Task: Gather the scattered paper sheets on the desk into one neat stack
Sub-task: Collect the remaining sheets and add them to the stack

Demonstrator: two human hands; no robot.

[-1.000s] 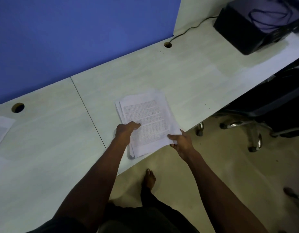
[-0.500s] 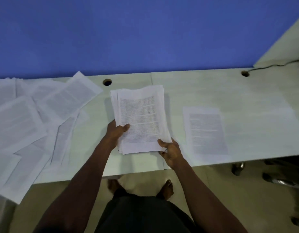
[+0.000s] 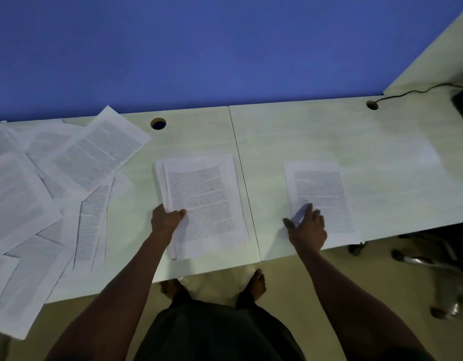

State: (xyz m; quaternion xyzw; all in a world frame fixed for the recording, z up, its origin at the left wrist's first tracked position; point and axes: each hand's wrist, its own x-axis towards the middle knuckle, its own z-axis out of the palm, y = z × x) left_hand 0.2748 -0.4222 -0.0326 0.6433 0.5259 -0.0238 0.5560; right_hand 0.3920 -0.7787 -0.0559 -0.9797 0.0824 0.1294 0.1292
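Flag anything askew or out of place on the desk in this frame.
The scattered sheets at the desk's left lie fanned and overlapping at odd angles, some overhanging the front edge. The single sheet under the right hand lies apart from the stack.

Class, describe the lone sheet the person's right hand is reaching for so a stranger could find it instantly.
Start at the seam that splits the pale desk. Right of it lies one printed sheet, the right hand touching its near-left corner. Unlike the stack and the scattered sheets left of the seam, it lies alone.

Printed sheets, text illegible
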